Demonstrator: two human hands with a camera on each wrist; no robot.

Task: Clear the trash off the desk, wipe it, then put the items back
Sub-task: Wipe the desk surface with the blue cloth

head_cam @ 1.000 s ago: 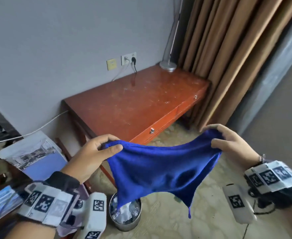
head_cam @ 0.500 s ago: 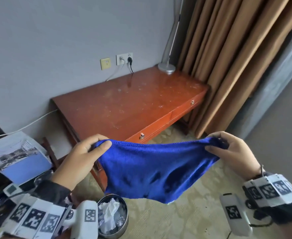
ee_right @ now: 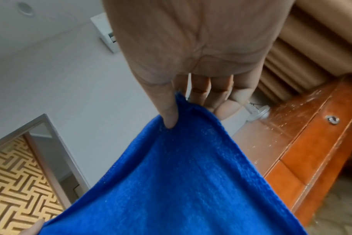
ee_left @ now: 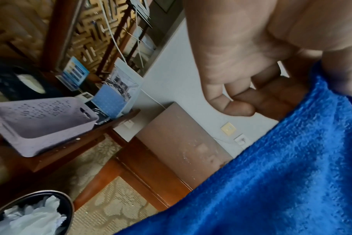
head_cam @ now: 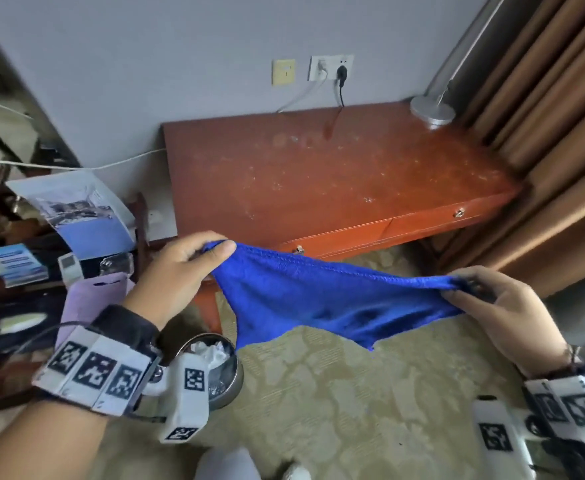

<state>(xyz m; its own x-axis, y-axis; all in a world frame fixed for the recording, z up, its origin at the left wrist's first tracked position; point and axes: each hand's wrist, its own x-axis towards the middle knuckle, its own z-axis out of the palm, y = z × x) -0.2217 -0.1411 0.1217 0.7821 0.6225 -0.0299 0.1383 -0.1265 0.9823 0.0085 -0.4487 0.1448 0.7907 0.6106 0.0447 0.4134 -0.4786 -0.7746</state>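
lamp (head_cam: 433, 110) top cut off by frame edge, trash bin (head_cam: 230, 382) half hidden behind wrist camera

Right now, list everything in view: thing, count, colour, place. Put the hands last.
cloth: one, blue, stretched in the air in front of the desk
desk: one, reddish-brown, against the wall, top speckled
lamp base: one, silver, desk's back right corner
trash can: one, metal, on the floor, white trash inside
basket: one, pale purple, on the side table at left
curtain: one, tan, right of the desk
left hand: pinches the cloth's left corner
right hand: pinches the cloth's right corner
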